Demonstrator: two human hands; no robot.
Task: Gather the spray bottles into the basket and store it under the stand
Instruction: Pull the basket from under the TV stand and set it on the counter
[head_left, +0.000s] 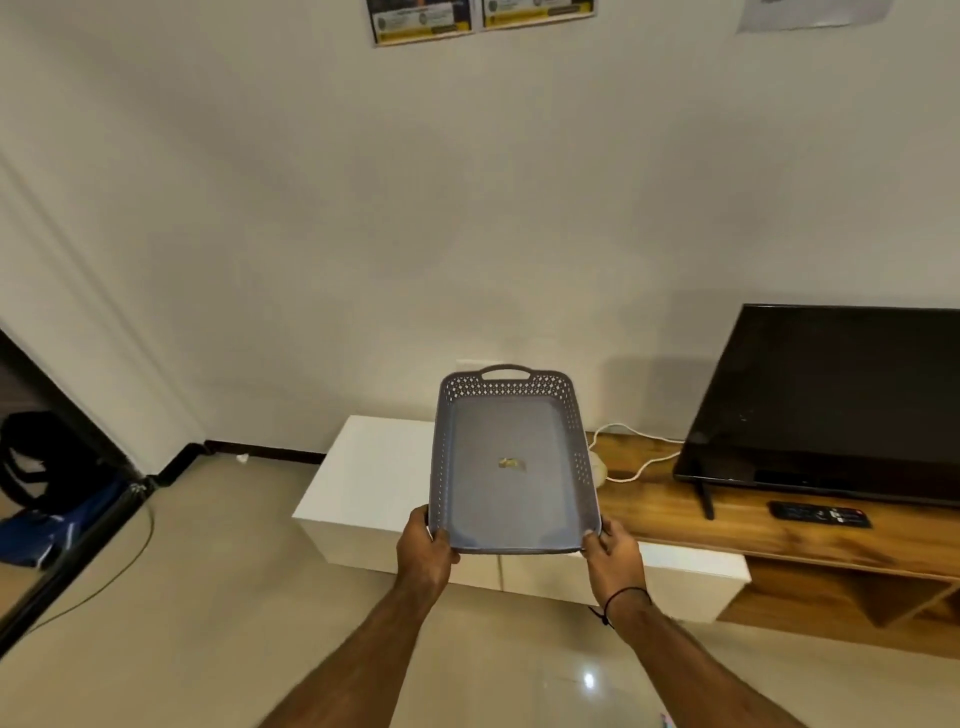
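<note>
I hold a grey perforated plastic basket (511, 395) in the air, tilted so its inside faces me. It holds only a small torn sticker on its floor. My left hand (427, 545) grips the near left corner and my right hand (613, 548) grips the near right corner. The basket hangs above the white left section of a low stand (363, 467). No spray bottles are in view.
The stand's wooden right part (727, 519) carries a black TV (831, 405), a remote (821, 515) and a white cable (636, 457). An open shelf (857, 597) lies under the wooden top. At the left a dark bag (47, 462) appears beside a black frame, and a thin cable (119, 561) runs over the tiled floor.
</note>
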